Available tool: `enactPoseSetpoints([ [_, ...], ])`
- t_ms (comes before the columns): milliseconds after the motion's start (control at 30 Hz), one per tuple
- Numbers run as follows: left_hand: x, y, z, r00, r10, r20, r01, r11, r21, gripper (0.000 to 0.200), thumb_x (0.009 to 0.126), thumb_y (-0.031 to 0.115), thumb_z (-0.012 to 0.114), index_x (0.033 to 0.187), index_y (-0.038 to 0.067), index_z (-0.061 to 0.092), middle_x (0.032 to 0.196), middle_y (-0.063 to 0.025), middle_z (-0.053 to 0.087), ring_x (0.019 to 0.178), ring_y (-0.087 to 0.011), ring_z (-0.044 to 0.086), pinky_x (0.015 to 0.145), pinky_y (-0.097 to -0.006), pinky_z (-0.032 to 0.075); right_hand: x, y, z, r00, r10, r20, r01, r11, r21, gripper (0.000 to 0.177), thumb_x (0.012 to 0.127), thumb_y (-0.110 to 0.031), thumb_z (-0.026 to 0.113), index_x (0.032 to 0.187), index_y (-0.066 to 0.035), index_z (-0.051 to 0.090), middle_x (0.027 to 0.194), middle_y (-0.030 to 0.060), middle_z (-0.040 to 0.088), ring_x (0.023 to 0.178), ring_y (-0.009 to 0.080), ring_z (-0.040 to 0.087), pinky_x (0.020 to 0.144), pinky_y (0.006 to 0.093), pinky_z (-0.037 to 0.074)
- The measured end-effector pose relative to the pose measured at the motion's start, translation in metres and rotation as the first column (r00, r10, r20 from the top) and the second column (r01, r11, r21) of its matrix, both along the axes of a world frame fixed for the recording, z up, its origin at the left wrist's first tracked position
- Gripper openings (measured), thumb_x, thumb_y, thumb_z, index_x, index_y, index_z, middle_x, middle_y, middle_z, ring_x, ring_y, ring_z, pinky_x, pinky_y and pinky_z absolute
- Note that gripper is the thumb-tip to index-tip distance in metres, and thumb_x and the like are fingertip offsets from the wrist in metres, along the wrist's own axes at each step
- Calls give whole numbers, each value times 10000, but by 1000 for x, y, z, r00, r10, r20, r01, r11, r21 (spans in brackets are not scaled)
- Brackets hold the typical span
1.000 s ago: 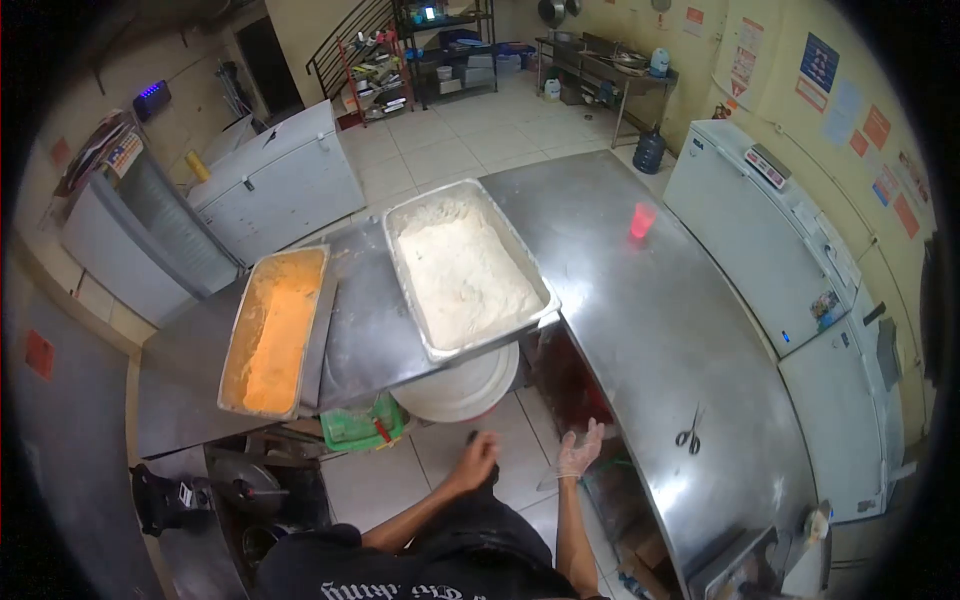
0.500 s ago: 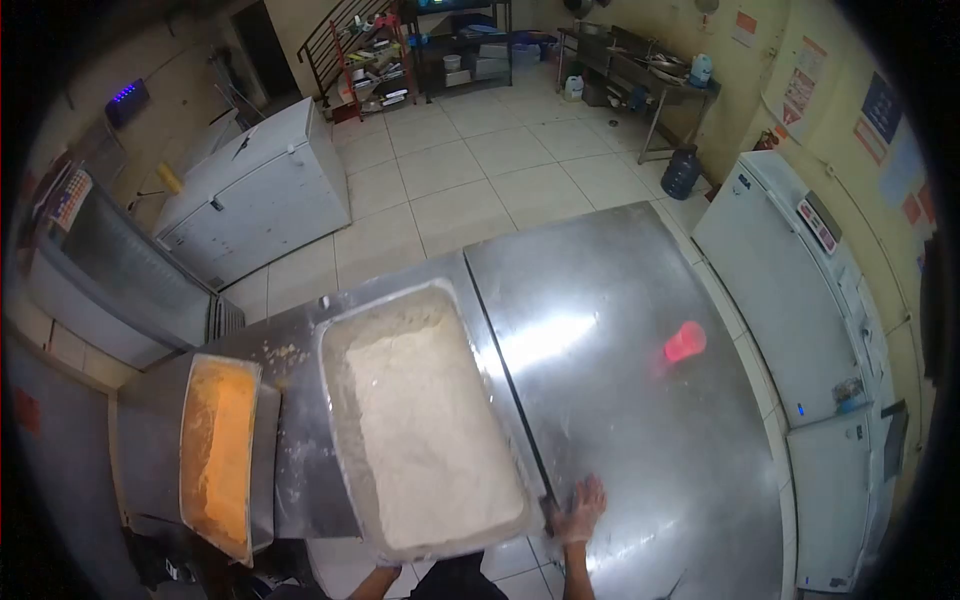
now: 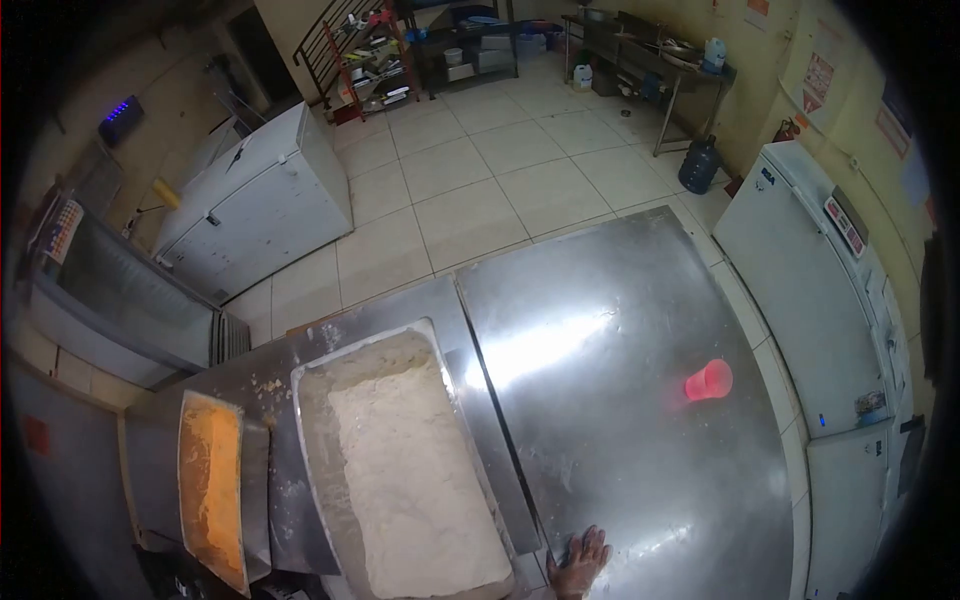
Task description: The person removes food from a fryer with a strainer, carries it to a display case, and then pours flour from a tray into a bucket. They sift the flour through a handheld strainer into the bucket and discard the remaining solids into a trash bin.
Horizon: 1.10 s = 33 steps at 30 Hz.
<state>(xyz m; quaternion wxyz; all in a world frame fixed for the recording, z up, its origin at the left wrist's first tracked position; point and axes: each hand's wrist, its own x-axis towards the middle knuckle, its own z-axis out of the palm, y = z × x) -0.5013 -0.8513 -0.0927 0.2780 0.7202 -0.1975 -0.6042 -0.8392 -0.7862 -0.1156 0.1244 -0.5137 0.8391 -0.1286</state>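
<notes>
A large rectangular tub [image 3: 305,440] filled with pale flour-like powder [image 3: 420,490] stands on the steel table, its near end running to the bottom of the view. To the right of it, my right hand [image 3: 580,567] lies flat on the steel tabletop [image 3: 640,470] near the front edge, fingers spread, holding nothing. My left hand is out of view. Left of the tub sits a narrower metal pan [image 3: 258,480] with orange powder [image 3: 222,480] in it. Farther right on the tabletop stands a pink translucent cup [image 3: 709,380].
White crumbs [image 3: 268,386] dot the table between the pan and tub. A gap [image 3: 500,420] divides the two table sections. White chest freezers [image 3: 800,280] line the right side; another freezer [image 3: 265,200] stands far left. A blue water jug [image 3: 699,165] rests on the tiled floor.
The tub sits lower and slightly left in view, and the cup appears farther right as the camera shifts. My left hand, seen under the tub's near edge before, has left view.
</notes>
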Motion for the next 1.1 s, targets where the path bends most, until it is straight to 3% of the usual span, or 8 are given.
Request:
enactPoseSetpoints([
  [200,37,58,41,949,-291,118,312,837,-450,559,826,304,517,1287,71,304,1233,-112,435,1126,-200,430,934,-323,355,1,5,-20,958,222,-179,-228,974,-14,671,642,-333,655,1194,-46,404,1324,182,305,1248,338,242,1001,474,195],
  [267,79,95,31,883,-241,403,402,833,-380,499,798,162,562,1235,40,355,1213,-116,434,1117,-193,423,932,-329,348,1,3,-41,967,-6,255,89,945,-314,590,762,-282,545,1259,-55,323,1334,128,305,1254,231,260,1018,357,232],
  [433,170,276,49,815,80,574,324,758,-566,394,775,98,530,1140,41,393,1134,-139,425,1099,-274,387,940,-359,309,58,23,39,782,148,-605,-80,987,137,498,867,-319,387,1313,-120,291,1344,62,316,1227,221,305,991,353,267],
  [467,196,322,66,795,190,576,199,815,-544,402,768,87,535,1142,45,394,1149,-143,414,1123,-282,365,956,-366,292,89,38,99,748,330,-576,-66,900,431,841,673,-421,529,1321,-43,149,1361,160,184,1259,294,189,1019,396,195],
  [500,229,369,63,699,375,610,119,780,-615,423,757,83,548,1149,49,392,1153,-145,413,1126,-288,366,961,-372,288,126,55,135,713,495,-497,-30,729,684,1212,480,-523,670,1329,33,7,1379,257,51,1290,366,72,1047,439,123],
  [767,533,599,256,-602,703,379,-36,450,-892,733,632,208,725,1202,-19,325,1189,-214,350,1128,-349,319,947,-408,279,220,166,-38,751,591,-296,-558,807,196,846,649,-431,587,1273,-9,202,1278,179,256,1190,305,243,980,403,215],
  [967,760,647,305,-738,489,465,-145,558,-817,853,554,272,769,1250,97,309,1152,-198,423,1149,-347,343,951,-475,263,536,286,-69,323,929,182,-882,365,-297,585,776,-362,524,1231,-40,347,1203,120,409,1115,258,371,930,376,285],
  [1100,839,694,317,-105,771,628,111,637,-763,429,722,277,629,1129,201,519,842,-71,629,822,-253,591,827,-393,420,804,412,64,-172,985,10,-644,-105,-757,429,861,-316,482,1204,-61,444,1153,81,511,1065,227,456,896,358,331],
])
